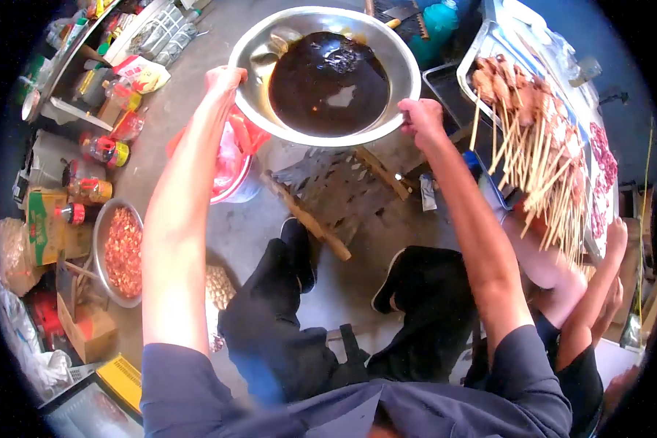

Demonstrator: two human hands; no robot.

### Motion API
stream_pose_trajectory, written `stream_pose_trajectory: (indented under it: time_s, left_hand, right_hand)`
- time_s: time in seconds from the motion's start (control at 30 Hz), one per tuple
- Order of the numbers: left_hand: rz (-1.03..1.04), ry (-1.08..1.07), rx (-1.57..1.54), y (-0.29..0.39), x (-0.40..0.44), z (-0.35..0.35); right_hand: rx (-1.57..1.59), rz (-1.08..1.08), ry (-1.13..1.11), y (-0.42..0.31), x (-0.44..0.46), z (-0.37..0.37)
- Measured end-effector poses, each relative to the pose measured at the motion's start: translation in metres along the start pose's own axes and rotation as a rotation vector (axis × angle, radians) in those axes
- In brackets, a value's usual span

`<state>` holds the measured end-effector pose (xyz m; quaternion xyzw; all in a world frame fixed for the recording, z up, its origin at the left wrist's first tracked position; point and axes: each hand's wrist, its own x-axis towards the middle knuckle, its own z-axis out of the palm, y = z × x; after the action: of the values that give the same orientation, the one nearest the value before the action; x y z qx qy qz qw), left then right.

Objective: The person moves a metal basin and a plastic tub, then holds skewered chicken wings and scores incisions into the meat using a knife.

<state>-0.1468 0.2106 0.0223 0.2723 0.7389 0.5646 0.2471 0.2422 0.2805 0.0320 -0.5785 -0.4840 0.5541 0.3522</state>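
A wide steel basin holding dark brown liquid is at the top centre, held out at the ends of both arms. My left hand grips its rim on the left side, fingers closed. On the right, my right hand is closed on the rim too. Under the basin's left part, a red bag lines a bucket. Below the basin, a low wooden frame with a dark, worn top stands on the floor.
Skewered meat fills a tray at the right, beside a co-worker's arm. Bottles, a bowl of chopped reddish food and cardboard boxes stand at the left. A teal container is behind the basin.
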Motion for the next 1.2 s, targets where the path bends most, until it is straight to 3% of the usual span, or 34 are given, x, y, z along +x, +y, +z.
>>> stream_pose_trajectory:
  time_s: [0.43,0.67,1.03,1.2]
  left_hand:
    - [-0.109,0.013,0.095,-0.066,0.097,0.067]
    - [-0.098,0.014,-0.049,-0.109,0.113,0.097]
    - [-0.244,0.088,0.2,-0.167,0.116,0.135]
    - [-0.19,0.063,0.162,-0.209,0.127,0.146]
  right_hand:
    - [-0.026,0.01,0.079,0.04,0.107,0.032]
    - [-0.017,0.05,0.128,0.073,0.14,0.042]
    - [-0.017,0.171,0.201,0.127,0.18,0.05]
    - [-0.033,0.256,0.285,0.162,0.201,0.053]
